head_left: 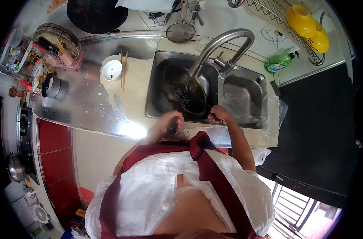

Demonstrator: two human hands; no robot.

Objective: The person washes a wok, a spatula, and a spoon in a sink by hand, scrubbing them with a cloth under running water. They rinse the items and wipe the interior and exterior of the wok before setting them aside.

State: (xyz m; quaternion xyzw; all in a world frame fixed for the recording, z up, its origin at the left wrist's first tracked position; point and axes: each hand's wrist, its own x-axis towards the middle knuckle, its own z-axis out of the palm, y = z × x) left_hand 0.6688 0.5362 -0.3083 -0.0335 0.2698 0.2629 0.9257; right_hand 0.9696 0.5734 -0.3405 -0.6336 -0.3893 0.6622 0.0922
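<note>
A dark wok (177, 85) lies tilted in the left basin of the steel sink (151, 97), below the curved faucet (225, 38). Some wet, shiny patches show inside it. My left hand (170, 120) is closed around a black handle (172, 125) at the sink's front edge; it appears to belong to the wok. On the other side, my right hand (218, 114) is closed at the wok's near right rim. A thin metal utensil (203, 102) runs from its fingers into the wok, its far end hard to make out.
Left of the sink are a white bowl (111, 70) and wooden chopsticks (126, 65). A green soap bottle (279, 62) stands at the right back, near a rack holding yellow bowls (301, 20). A strainer (180, 32) hangs behind the sink. The right basin (241, 95) adjoins.
</note>
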